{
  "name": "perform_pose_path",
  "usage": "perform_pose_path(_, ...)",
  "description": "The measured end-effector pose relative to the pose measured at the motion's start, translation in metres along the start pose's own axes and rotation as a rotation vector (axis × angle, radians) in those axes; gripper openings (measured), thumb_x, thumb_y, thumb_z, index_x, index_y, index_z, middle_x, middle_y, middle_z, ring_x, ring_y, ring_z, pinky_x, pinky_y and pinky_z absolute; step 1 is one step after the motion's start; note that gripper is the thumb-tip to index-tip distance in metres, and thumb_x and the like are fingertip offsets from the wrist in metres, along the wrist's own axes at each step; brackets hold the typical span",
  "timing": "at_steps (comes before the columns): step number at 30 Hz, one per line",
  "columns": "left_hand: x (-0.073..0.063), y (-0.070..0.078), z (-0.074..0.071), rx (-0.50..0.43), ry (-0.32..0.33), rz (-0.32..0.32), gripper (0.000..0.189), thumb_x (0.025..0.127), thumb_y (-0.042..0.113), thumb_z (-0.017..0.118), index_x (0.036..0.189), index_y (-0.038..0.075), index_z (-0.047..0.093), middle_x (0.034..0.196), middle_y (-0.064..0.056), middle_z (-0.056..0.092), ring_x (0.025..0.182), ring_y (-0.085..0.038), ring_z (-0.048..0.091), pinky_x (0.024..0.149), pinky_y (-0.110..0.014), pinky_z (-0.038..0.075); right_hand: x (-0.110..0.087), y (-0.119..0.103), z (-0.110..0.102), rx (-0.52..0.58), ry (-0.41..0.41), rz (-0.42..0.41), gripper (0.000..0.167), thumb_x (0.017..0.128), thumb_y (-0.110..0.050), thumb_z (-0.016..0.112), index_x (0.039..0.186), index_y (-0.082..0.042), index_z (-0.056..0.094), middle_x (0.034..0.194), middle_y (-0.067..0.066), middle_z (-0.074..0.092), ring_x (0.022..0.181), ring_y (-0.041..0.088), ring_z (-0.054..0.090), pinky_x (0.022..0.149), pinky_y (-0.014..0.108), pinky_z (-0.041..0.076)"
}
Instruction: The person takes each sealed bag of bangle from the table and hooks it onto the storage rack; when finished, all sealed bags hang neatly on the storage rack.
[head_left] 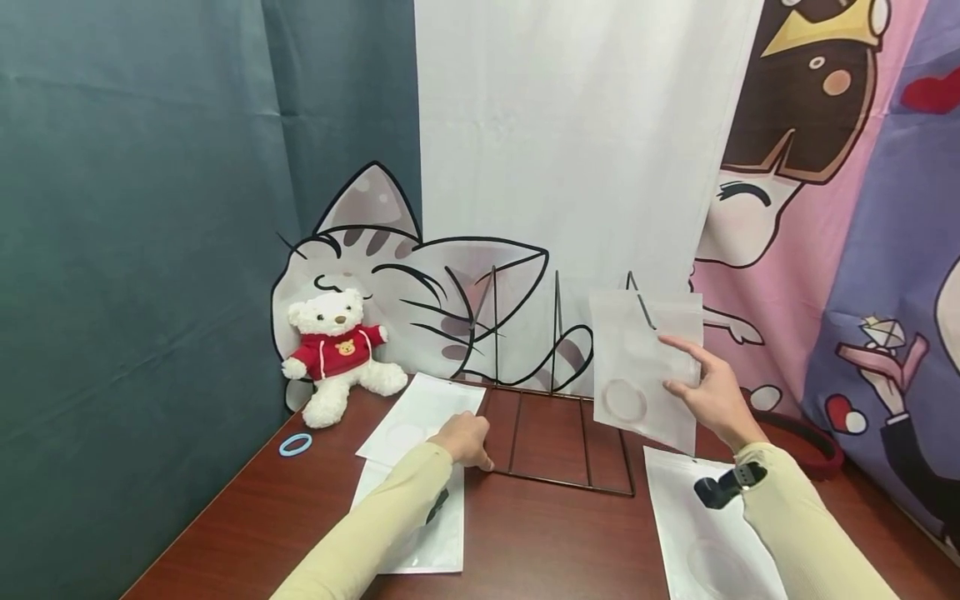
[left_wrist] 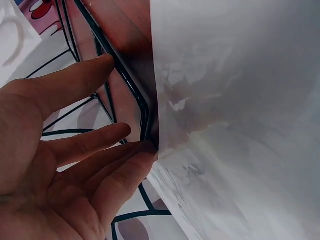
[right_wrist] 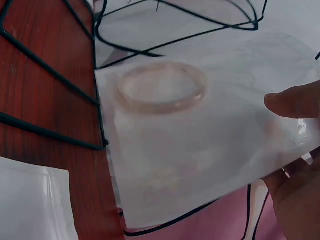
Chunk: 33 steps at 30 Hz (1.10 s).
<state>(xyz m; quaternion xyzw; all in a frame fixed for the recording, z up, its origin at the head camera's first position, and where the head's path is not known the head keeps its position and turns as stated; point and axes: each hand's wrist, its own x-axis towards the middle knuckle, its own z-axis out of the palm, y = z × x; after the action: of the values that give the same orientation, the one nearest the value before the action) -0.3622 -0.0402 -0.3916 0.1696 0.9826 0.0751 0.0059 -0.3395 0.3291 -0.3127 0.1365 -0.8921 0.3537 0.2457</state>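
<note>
We are holding a white pouch (head_left: 648,358) upright, right of the frame's centre, its broad face turned toward us and a pale ring (right_wrist: 155,108) showing through the film. Our right hand (head_left: 712,398) is pinching the pouch's right edge, thumb in front and fingers behind, with little gap beyond the film itself; that side hold is probably leaving the top free for the hook (head_left: 645,308). The hook's arm is crossing in front of the pouch's upper part (whether it is passing through a hole, we cannot tell).

Below centre, our left hand (head_left: 459,437) is resting at the near-left corner of the black wire rack (head_left: 589,485), its fingers relaxed and part-spread, lifting nothing; it is likely bracing the frame against shifting.

Farther out, two overlapping pouches (head_left: 446,533) are lying left of the rack and a third pouch (head_left: 697,508) is lying at lower right, seemingly within reach of either hand. At left, a teddy bear (head_left: 342,354) is sitting behind a light-blue ring (head_left: 285,451).
</note>
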Motion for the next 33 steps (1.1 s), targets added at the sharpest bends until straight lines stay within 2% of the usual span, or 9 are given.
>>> perform_pose_path(3,0.0,0.0,0.001,0.003,0.005,0.006,0.036,0.07,0.033,0.092,0.078,0.01,0.065,0.078,-0.004,0.064,0.071,-0.017,0.055,0.069,-0.031,0.051,0.01,0.002,0.003,0.017,-0.029,0.029,0.073,0.085,0.004,0.07,0.15,-0.021,0.047,0.157,0.016,0.043,0.145,0.04,0.036,0.107,0.046,0.043)
perform_pose_path(5,0.0,0.0,0.002,0.007,0.012,0.01,0.036,0.07,0.033,0.092,0.077,0.01,0.065,0.078,-0.004,0.065,0.071,-0.017,0.056,0.07,-0.032,0.051,0.015,0.003,0.005,0.043,-0.049,0.055,0.075,0.085,0.005,0.068,0.152,-0.019,0.044,0.159,0.019,0.038,0.148,0.045,0.029,0.108,0.066,0.035)
perform_pose_path(8,0.0,-0.001,0.003,0.008,0.02,0.018,0.037,0.069,0.033,0.092,0.077,0.01,0.065,0.078,-0.005,0.065,0.071,-0.017,0.057,0.07,-0.032,0.052,0.022,0.005,0.008,0.07,-0.068,0.093,0.077,0.086,0.004,0.067,0.154,-0.017,0.039,0.162,0.022,0.032,0.151,0.05,0.021,0.109,0.074,0.027)
perform_pose_path(10,0.0,-0.001,0.003,0.004,0.021,0.021,0.037,0.069,0.033,0.092,0.077,0.01,0.065,0.078,-0.005,0.065,0.071,-0.017,0.056,0.069,-0.032,0.052,0.025,0.007,0.009,0.074,-0.078,0.111,0.078,0.086,0.003,0.067,0.156,-0.017,0.037,0.164,0.021,0.028,0.151,0.051,0.018,0.11,0.074,0.025)
perform_pose_path(14,0.0,-0.001,0.002,-0.007,0.014,0.019,0.036,0.07,0.033,0.092,0.079,0.01,0.066,0.078,-0.004,0.064,0.07,-0.017,0.055,0.068,-0.032,0.051,0.026,0.012,0.011,0.057,-0.079,0.118,0.079,0.087,0.002,0.067,0.156,-0.018,0.036,0.163,0.022,0.029,0.145,0.048,0.029,0.106,0.069,0.034)
perform_pose_path(17,-0.001,-0.001,-0.001,-0.002,0.009,0.016,0.036,0.07,0.033,0.092,0.08,0.01,0.066,0.079,-0.005,0.065,0.071,-0.017,0.056,0.069,-0.032,0.051,0.024,0.016,0.012,0.042,-0.09,0.113,0.079,0.087,0.002,0.068,0.156,-0.02,0.036,0.159,0.03,0.031,0.121,0.044,0.051,0.089,0.055,0.049)
perform_pose_path(22,0.0,0.0,-0.001,0.018,0.007,0.024,0.036,0.071,0.034,0.091,0.082,0.01,0.067,0.08,-0.005,0.065,0.074,-0.018,0.058,0.072,-0.032,0.052,0.016,0.024,0.015,0.068,-0.121,0.122,0.078,0.088,0.0,0.068,0.156,-0.023,0.036,0.149,0.041,0.034,0.113,0.048,0.055,0.064,0.029,0.053)
perform_pose_path(24,0.001,-0.001,0.0,0.02,0.006,0.028,0.037,0.071,0.034,0.091,0.082,0.01,0.067,0.08,-0.005,0.065,0.074,-0.018,0.058,0.072,-0.033,0.053,0.013,0.027,0.016,0.069,-0.124,0.121,0.079,0.088,0.0,0.069,0.156,-0.023,0.036,0.148,0.04,0.036,0.128,0.049,0.044,0.072,0.031,0.052)
perform_pose_path(33,0.001,-0.001,0.001,0.02,0.003,0.025,0.037,0.071,0.035,0.091,0.08,0.01,0.065,0.08,-0.005,0.065,0.075,-0.019,0.059,0.072,-0.033,0.052,0.001,0.039,0.022,0.035,-0.139,0.132,0.078,0.088,-0.005,0.071,0.156,-0.02,0.037,0.151,0.034,0.039,0.136,0.052,0.041,0.093,0.06,0.045)
